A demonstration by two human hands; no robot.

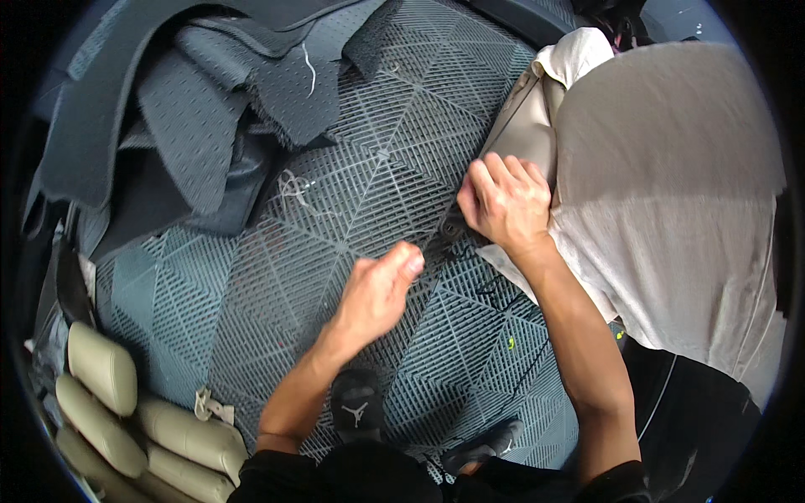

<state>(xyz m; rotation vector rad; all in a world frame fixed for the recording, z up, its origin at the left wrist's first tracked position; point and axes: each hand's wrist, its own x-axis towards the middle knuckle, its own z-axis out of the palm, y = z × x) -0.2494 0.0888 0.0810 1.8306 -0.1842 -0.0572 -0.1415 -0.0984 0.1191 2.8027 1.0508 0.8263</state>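
On the right, a large seat-like piece (654, 134) is draped in beige-grey fabric, with a smooth beige padded edge (524, 134) along its left side. My right hand (503, 201) is closed over that edge, fingers curled on it. Dark fittings (450, 228) and thin dark cords show below that hand. My left hand (377, 292) is closed, thumb uppermost, above the gridded floor, a little left of and below my right hand; whether anything is inside its fingers is hidden.
Dark grey dimpled mats (184, 109) lie piled at the upper left. Beige padded headrests and cushions (101, 365) are stacked at the lower left. White string (293, 189) and scraps (210, 407) lie on the grey tiled floor (352, 201). My sandalled feet (356, 402) show below.
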